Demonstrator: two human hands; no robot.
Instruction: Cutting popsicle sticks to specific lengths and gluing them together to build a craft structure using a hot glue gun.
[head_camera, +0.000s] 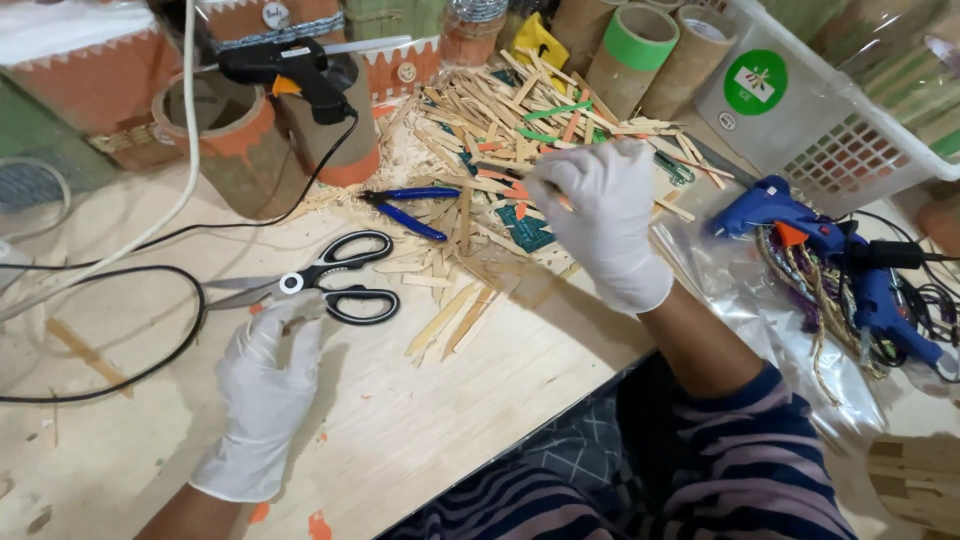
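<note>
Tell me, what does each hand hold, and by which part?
The right hand pinches one craft stick by its end. The left hand holds nothing, fingertips beside the scissors.

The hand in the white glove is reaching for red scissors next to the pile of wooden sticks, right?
Not quite. The head view shows the scissors have black handles, not red. The left hand in its white glove does reach toward them, beside the pile of wooden sticks.

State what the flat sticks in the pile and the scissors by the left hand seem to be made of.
Flat pale sticks: apparently raw, matte wood, with a light tan colour; a few look painted green or orange. Black-handled scissors: handles look like glossy plastic, blades like grey metal.
</note>
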